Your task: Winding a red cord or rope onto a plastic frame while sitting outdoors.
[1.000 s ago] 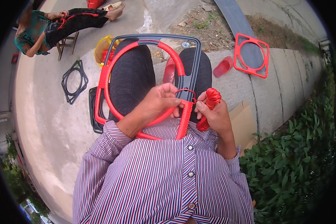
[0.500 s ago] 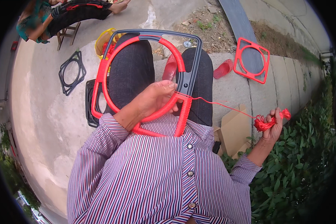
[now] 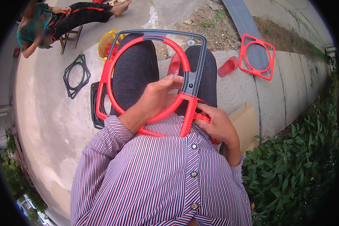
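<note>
A black frame (image 3: 192, 80) with a round ring inside rests across my lap, much of it wrapped in red cord; its far edge and right junction show bare black. My left hand (image 3: 154, 98) reaches inside the ring and grips its right side, some fingers hidden behind it. Close against the frame's lower right leg, my right hand (image 3: 219, 124) is closed round a bundle of red cord (image 3: 202, 118). A short strand runs from the wrapping toward that hand.
Black frames (image 3: 76, 75) lie on the ground at left, beside a yellow basket (image 3: 102, 48) of red cord. A red frame (image 3: 257, 56) and a red shoe (image 3: 228, 67) lie right, near cardboard (image 3: 245, 122) and bushes (image 3: 286, 165). Another person (image 3: 37, 32) sits far left.
My right hand has come in from far right to the frame with the cord bundle, and the stretched strand has shortened. My left hand's fingers have shifted up along the ring.
</note>
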Motion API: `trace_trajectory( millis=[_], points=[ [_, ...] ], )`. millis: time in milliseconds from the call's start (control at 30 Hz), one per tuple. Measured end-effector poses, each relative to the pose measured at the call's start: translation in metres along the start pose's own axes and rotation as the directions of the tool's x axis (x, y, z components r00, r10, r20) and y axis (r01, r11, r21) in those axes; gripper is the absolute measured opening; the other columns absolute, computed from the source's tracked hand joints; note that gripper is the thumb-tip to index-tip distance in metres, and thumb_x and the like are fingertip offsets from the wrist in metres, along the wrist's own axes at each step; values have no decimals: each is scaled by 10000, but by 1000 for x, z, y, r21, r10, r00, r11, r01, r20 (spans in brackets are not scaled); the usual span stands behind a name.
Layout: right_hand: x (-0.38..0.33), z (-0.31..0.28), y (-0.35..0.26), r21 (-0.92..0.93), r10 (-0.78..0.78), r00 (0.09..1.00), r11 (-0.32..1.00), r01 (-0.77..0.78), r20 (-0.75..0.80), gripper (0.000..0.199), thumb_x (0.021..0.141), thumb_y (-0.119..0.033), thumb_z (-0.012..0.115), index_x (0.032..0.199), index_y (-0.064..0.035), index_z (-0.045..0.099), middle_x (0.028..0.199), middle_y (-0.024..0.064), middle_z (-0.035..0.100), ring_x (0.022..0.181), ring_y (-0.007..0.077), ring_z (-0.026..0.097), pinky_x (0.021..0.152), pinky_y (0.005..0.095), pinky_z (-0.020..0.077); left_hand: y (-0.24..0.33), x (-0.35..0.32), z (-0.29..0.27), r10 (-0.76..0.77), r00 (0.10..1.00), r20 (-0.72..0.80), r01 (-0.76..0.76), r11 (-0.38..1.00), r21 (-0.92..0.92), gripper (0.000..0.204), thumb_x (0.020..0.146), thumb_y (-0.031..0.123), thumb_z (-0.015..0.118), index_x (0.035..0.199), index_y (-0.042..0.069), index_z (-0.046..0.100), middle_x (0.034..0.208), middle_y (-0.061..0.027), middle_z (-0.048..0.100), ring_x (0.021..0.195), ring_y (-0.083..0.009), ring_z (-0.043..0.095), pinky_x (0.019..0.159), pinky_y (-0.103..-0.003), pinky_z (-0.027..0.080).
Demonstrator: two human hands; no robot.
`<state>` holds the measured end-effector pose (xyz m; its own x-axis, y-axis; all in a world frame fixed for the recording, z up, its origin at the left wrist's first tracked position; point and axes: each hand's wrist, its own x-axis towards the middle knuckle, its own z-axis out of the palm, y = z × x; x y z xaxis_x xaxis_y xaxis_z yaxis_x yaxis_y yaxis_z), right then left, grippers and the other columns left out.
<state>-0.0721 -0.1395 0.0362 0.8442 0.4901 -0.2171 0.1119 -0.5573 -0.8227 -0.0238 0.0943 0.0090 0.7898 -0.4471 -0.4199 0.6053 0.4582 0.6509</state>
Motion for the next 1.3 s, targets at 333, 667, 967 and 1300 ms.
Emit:
trace_trajectory(
  millis=[333,667,967,1300],
  points=[
    [47,-14,8,240,12,942,968,73,-336,539,754,-80,712,1252,-18,515,1111,89,629,934,176,623,826,289,491,0,-1,2,-12,987,-158,9,1000,-19,123,963,166,496,903,66,537,728,-4,552,614,-108,505,575,-251,430],
    [66,-3,-24,-390,-544,776,822,415,-320,378,736,-139,702,1091,-40,616,1129,99,604,1134,300,529,961,413,400,-8,-15,15,581,814,19,-553,765,331,198,971,203,497,988,10,534,768,22,510,640,-27,416,575,-178,340],
    [-35,-95,52,311,163,982,942,-126,-96,251,772,-198,671,886,25,654,810,100,642,798,184,615,688,297,491,-1,-4,9,252,961,-118,-215,941,261,324,1004,304,392,1167,34,467,683,-7,492,534,-57,398,485,-194,318],
    [-49,-81,118,862,267,827,274,427,-495,214,908,-156,602,1051,1,584,660,19,507,511,99,472,503,230,414,4,2,13,58,998,36,-64,977,202,426,824,125,416,1222,-9,492,901,-72,630,768,-131,612,687,-250,492]
  ],
)
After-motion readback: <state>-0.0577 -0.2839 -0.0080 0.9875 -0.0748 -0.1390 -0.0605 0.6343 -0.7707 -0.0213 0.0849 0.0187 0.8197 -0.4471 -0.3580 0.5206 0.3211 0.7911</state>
